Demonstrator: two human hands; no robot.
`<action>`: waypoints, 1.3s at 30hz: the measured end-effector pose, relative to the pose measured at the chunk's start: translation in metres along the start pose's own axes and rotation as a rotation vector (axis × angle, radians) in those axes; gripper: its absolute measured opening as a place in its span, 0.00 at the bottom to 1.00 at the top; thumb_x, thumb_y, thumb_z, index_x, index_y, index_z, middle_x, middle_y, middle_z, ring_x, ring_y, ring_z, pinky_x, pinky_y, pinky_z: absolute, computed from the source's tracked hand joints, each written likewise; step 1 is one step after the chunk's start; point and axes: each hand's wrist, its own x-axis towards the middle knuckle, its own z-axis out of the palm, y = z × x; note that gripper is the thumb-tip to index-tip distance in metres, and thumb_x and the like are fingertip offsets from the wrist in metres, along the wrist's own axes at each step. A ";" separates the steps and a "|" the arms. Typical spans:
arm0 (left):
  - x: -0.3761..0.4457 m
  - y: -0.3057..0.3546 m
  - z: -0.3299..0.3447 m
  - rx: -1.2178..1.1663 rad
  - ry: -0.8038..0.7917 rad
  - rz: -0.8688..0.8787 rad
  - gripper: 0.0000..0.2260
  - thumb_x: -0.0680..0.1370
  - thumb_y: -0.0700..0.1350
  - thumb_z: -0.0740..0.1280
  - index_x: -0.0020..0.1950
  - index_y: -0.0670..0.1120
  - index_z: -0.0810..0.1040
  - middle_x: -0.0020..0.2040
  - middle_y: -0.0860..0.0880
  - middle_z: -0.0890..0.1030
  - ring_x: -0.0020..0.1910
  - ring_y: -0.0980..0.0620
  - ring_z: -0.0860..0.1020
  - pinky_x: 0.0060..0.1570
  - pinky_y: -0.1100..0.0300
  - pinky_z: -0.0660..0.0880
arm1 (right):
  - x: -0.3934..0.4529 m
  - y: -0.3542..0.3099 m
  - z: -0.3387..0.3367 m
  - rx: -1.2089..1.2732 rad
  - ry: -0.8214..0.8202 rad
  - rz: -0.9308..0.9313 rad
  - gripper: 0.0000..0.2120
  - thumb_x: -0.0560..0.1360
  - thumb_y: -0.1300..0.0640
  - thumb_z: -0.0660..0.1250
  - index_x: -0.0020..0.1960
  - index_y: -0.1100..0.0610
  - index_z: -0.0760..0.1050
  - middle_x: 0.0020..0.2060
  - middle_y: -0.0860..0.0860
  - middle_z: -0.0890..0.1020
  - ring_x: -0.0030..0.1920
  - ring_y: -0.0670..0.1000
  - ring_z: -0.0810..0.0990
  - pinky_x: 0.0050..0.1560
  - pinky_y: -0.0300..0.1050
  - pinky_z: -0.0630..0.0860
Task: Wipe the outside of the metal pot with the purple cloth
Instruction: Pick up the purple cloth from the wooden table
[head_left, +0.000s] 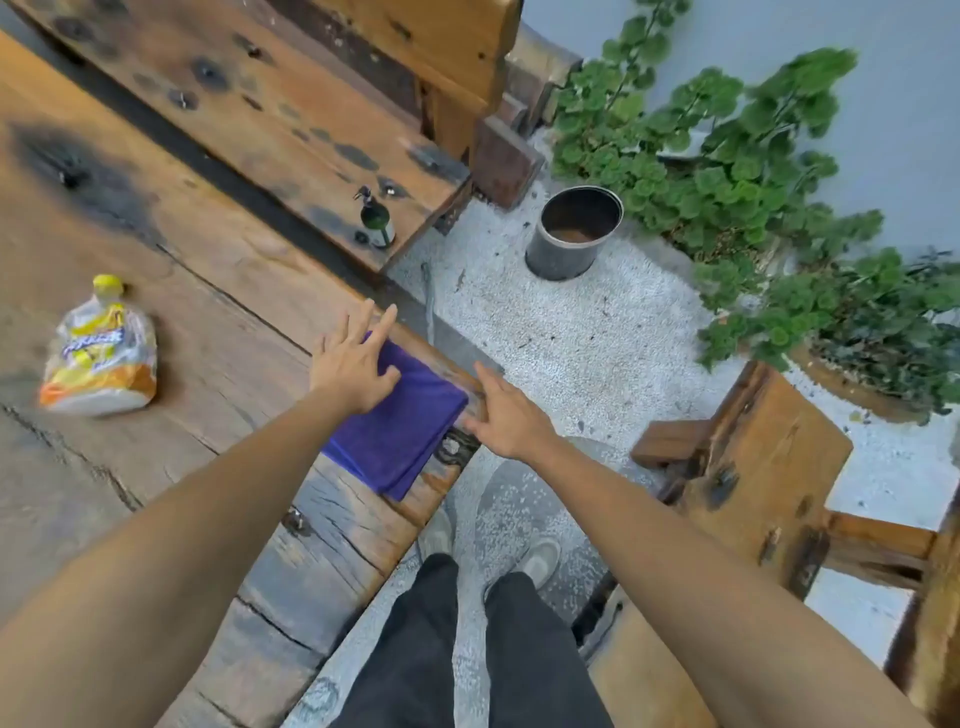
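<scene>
The folded purple cloth (402, 421) lies at the near edge of the wooden table (218, 332). My left hand (353, 364) rests flat on the cloth's far corner, fingers spread. Just right of the cloth, my right hand (506, 415) hovers at the table's edge with its fingers apart and nothing in it. The metal pot (571, 234), a dark cylinder with a rusty brown inside, stands upright on the white gravel beyond the table, well away from both hands.
A yellow and orange plastic bag (98, 353) lies on the table at left. A small dark bottle (376, 221) stands on the wooden bench (291, 104) behind. Green plants (737, 171) fill the right. A wooden stool (748, 462) stands right of my legs.
</scene>
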 end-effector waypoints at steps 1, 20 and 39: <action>0.001 -0.005 0.000 -0.003 -0.018 -0.012 0.39 0.78 0.55 0.64 0.82 0.59 0.43 0.83 0.48 0.46 0.81 0.40 0.49 0.75 0.37 0.55 | 0.005 -0.005 0.005 0.031 0.016 0.001 0.40 0.80 0.47 0.66 0.84 0.52 0.48 0.83 0.54 0.57 0.78 0.59 0.65 0.73 0.54 0.67; 0.047 -0.025 -0.008 -0.162 -0.177 0.050 0.14 0.72 0.38 0.72 0.56 0.45 0.81 0.60 0.41 0.71 0.60 0.41 0.73 0.59 0.54 0.72 | 0.053 -0.031 0.012 0.212 0.044 0.235 0.12 0.77 0.56 0.72 0.60 0.55 0.79 0.52 0.55 0.84 0.54 0.58 0.83 0.58 0.55 0.80; 0.068 0.037 -0.103 -0.032 -0.134 0.261 0.06 0.72 0.45 0.76 0.49 0.51 0.84 0.44 0.49 0.82 0.51 0.45 0.80 0.46 0.54 0.75 | 0.007 -0.020 -0.098 0.179 0.300 0.219 0.02 0.77 0.53 0.69 0.49 0.48 0.80 0.48 0.48 0.85 0.51 0.54 0.83 0.52 0.51 0.81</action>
